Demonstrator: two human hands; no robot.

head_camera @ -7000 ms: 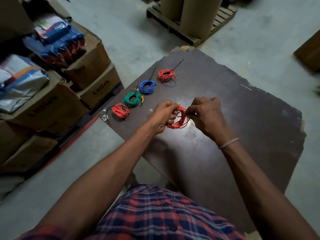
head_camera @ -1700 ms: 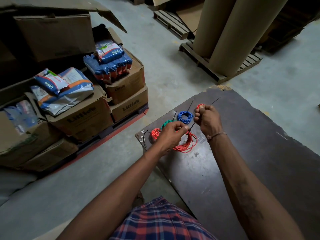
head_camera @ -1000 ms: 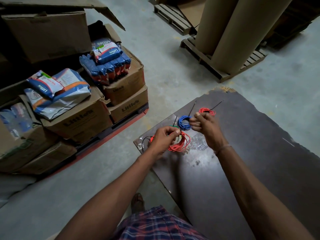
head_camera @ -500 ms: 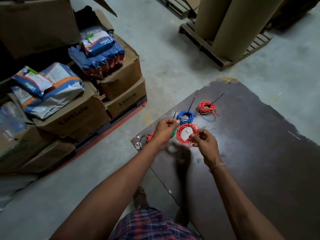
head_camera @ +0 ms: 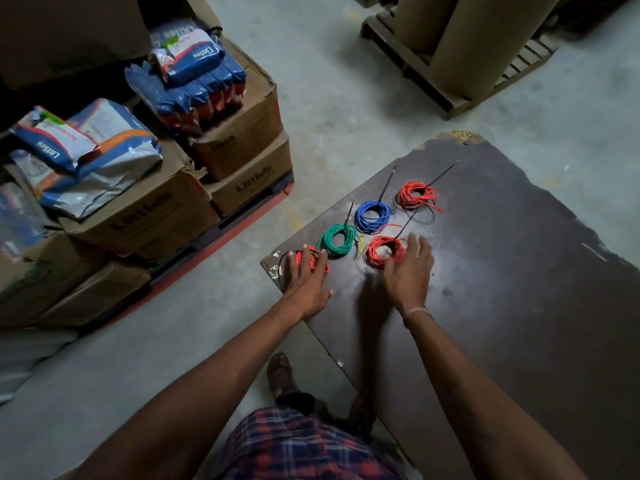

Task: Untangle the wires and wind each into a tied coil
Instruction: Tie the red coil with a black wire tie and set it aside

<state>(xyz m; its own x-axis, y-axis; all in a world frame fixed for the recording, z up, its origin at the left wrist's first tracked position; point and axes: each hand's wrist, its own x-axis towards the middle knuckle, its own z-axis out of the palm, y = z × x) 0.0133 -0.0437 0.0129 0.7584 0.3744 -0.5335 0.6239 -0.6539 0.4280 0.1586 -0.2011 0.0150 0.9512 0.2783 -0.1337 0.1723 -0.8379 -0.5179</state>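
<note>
Several tied wire coils lie near the left corner of the dark board (head_camera: 502,306). A red coil (head_camera: 383,250) with a black tie tail lies flat, and my right hand (head_camera: 407,268) rests on its near edge, fingers spread. My left hand (head_camera: 307,277) lies flat with its fingertips on another red coil (head_camera: 309,259) at the board's corner. Beyond them sit a green coil (head_camera: 337,240), a blue coil (head_camera: 373,216) and a third red coil (head_camera: 417,195), each with a black tie sticking out.
Stacked cardboard boxes (head_camera: 194,188) with blue packets on top stand left of the board. Tall cardboard rolls on a wooden pallet (head_camera: 450,64) stand behind it. Concrete floor lies between. My sandalled foot (head_camera: 281,375) is beside the board's near edge.
The red coil that both hands held up now lies on the board. My right hand has let it down and rests on it; my left hand has moved left onto the corner red coil.
</note>
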